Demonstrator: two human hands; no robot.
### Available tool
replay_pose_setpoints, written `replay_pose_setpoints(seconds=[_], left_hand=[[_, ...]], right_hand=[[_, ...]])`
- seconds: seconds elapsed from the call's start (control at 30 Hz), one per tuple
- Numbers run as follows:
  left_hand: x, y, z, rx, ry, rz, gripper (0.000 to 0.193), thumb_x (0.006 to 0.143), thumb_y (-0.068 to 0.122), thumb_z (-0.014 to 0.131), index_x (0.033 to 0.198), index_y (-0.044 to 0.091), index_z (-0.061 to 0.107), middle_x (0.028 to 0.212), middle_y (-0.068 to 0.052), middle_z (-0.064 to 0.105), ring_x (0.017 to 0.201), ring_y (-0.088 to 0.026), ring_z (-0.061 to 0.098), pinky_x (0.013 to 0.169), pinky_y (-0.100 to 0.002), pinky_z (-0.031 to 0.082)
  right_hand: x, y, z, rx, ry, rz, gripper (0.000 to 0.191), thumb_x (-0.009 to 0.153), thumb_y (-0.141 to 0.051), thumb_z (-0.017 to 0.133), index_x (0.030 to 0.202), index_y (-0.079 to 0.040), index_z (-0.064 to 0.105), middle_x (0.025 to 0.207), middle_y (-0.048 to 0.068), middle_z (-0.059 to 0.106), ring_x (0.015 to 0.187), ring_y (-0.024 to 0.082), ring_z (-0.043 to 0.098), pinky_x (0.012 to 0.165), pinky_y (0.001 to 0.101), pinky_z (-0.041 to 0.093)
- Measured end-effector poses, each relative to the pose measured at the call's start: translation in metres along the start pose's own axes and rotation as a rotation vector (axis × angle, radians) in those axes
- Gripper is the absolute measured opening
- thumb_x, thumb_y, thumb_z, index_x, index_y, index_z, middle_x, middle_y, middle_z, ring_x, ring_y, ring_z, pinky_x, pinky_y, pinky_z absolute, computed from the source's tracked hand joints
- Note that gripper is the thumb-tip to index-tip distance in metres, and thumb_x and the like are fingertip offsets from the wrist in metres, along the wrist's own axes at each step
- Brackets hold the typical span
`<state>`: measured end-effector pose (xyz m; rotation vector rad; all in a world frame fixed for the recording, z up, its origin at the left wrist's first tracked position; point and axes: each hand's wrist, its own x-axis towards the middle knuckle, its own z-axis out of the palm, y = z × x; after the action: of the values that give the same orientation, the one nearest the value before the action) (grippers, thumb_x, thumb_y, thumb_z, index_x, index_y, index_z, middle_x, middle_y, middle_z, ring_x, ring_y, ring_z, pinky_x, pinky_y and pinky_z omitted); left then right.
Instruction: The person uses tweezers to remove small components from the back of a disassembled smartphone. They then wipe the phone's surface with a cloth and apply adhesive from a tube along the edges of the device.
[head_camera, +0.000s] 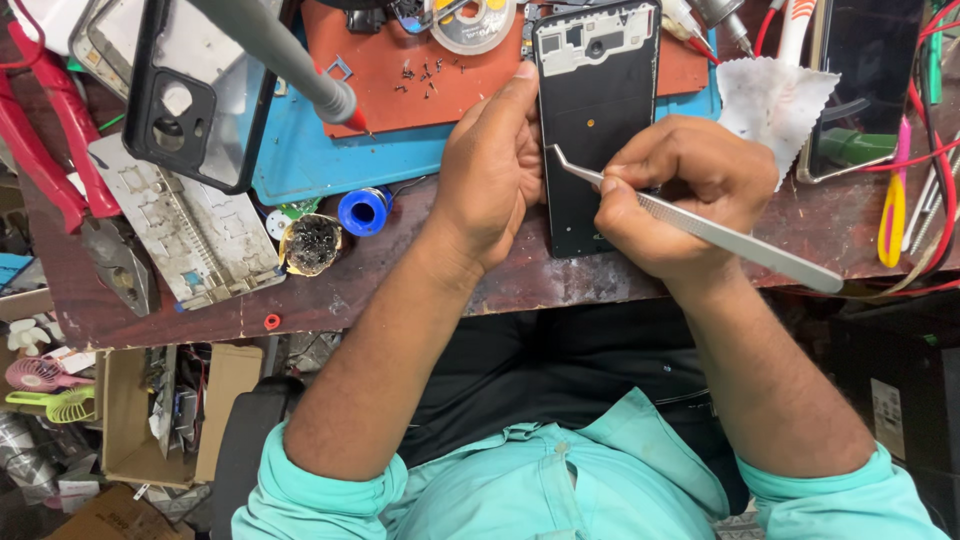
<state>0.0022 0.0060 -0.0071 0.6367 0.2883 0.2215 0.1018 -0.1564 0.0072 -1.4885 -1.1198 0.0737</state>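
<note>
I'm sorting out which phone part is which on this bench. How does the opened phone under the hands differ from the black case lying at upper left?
The opened phone lies upright on the table edge, steadied by the left hand, with the right hand's tweezers at its side. The black case lies tilted and untouched, its inside clear, with a round camera cut-out. The phone shows a grey inner frame on top. Both are dark rectangles.

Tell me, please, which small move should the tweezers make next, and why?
Probably lower the bent tip of the tweezers a little onto the opened phone. The right hand holds them just above its left edge, while the left hand steadies that side.
</note>
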Motion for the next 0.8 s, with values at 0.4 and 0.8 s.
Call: replay_pose_setpoints(seconds=[0.4, 0.8], left_hand=[[0.001, -0.002, 0.003, 0.043, 0.07, -0.006, 0.045, 0.111, 0.037, 0.041, 0.123, -0.002, 0.06, 0.1, -0.012, 0.072, 0.081, -0.015, 0.07, 0.066, -0.028, 0.057], [0.001, -0.002, 0.007, 0.14, 0.123, 0.026, 0.04, 0.112, 0.04, 0.043, 0.107, 0.005, 0.062, 0.076, 0.001, 0.059, 0.054, -0.004, 0.045, 0.045, -0.024, 0.031]], right_hand=[[-0.012, -0.022, 0.002, -0.127, 0.017, 0.065, 0.018, 0.096, 0.003, 0.078, 0.085, 0.007, 0.066, 0.088, 0.017, 0.073, 0.074, 0.018, 0.07, 0.067, 0.0252, 0.053], [-0.016, -0.021, 0.0, -0.066, -0.002, 0.093, 0.014, 0.091, 0.004, 0.075, 0.084, 0.006, 0.063, 0.089, 0.017, 0.072, 0.07, 0.018, 0.069, 0.063, 0.0247, 0.053]])
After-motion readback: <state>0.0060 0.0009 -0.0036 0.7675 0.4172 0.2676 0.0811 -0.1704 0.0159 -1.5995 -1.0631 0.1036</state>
